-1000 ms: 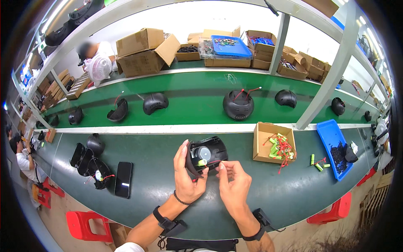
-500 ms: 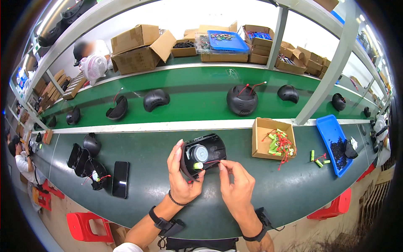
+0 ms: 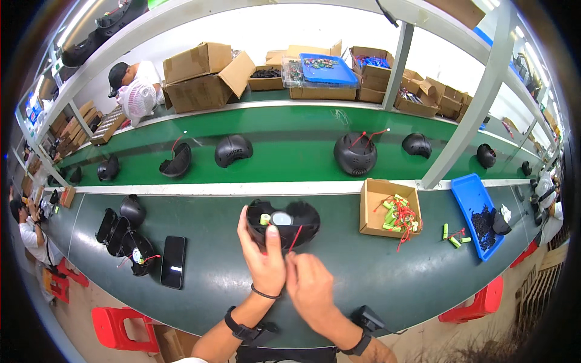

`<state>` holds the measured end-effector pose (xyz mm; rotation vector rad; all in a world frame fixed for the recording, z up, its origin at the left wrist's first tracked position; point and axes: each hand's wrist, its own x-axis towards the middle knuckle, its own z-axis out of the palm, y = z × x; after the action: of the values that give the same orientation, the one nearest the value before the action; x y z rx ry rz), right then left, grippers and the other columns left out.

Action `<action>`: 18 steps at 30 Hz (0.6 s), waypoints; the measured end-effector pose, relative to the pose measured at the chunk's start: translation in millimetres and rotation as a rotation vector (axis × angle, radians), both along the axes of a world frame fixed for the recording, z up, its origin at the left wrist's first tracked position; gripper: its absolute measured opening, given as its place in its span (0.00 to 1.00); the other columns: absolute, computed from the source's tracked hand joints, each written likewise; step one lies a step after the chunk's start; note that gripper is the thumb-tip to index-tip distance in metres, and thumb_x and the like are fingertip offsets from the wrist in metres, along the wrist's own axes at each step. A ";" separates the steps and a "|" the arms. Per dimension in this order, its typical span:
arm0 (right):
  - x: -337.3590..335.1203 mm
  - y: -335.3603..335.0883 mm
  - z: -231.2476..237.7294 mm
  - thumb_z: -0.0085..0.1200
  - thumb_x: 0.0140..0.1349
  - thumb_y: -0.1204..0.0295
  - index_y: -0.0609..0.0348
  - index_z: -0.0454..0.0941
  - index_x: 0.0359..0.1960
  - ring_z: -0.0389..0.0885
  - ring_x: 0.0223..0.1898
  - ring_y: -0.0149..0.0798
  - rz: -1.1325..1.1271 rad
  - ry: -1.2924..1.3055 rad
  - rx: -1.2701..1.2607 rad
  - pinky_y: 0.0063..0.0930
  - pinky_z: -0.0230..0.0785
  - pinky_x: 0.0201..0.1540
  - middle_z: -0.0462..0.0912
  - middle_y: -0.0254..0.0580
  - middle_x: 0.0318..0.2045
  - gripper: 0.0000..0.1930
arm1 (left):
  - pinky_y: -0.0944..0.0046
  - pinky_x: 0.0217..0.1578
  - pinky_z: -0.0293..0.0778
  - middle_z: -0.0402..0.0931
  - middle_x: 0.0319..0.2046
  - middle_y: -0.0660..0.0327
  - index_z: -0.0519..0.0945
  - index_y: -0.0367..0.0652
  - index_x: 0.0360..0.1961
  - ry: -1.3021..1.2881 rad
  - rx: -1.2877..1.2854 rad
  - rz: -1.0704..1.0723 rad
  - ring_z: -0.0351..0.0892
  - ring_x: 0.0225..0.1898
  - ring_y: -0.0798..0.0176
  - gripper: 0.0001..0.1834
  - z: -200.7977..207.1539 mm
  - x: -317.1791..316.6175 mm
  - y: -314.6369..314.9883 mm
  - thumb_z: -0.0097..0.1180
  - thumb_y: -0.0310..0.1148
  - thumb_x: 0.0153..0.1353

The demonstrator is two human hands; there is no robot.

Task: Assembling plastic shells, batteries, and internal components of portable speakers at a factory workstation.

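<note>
Pinching a red wire (image 3: 295, 239), the right hand (image 3: 311, 287) sits on the near side of a black, bowl-shaped shell (image 3: 307, 232). The left hand (image 3: 266, 269) holds the shell, thumb over its near rim, fingers around its left side, probably steadying it against the wire's pull. The shell's open side faces up, so a green cell (image 3: 265, 219) and a round grey part (image 3: 281, 218) show inside. Right of the shell, a cardboard box (image 3: 371, 209) of wired cells (image 3: 399, 215) stands, likely for easy reach. Beyond the shell, a green belt (image 3: 290, 127) carries similar domes (image 3: 356, 155).
</note>
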<state>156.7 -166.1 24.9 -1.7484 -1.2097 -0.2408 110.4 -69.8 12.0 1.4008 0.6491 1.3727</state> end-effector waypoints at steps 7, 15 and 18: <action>-16.7 -20.6 4.2 0.62 0.60 0.82 0.67 0.82 0.52 0.85 0.47 0.53 0.247 -0.122 -0.188 0.36 0.82 0.49 0.84 0.54 0.48 0.17 | 0.55 0.54 0.84 0.84 0.53 0.56 0.79 0.44 0.60 -0.367 -0.855 -0.467 0.85 0.54 0.59 0.24 -23.1 -18.6 13.0 0.50 0.53 0.81; 263.1 -120.7 109.6 0.59 0.67 0.78 0.60 0.84 0.42 0.82 0.30 0.27 -0.024 0.368 0.192 0.24 0.77 0.33 0.87 0.37 0.34 0.05 | 0.41 0.60 0.83 0.85 0.56 0.48 0.79 0.38 0.64 -0.249 -0.730 -0.587 0.86 0.57 0.48 0.27 9.7 -40.5 48.6 0.48 0.49 0.79; 455.9 -122.3 93.7 0.57 0.72 0.73 0.62 0.80 0.53 0.83 0.34 0.31 -0.435 0.235 0.038 0.29 0.77 0.36 0.87 0.41 0.39 0.11 | 0.54 0.56 0.81 0.84 0.53 0.50 0.77 0.33 0.66 0.150 -0.479 -0.492 0.86 0.53 0.56 0.28 5.5 -50.7 74.4 0.52 0.45 0.77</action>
<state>612.6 -288.4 118.6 -1.9312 -0.6451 -0.3004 59.7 4.6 17.5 1.1722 0.6252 0.6728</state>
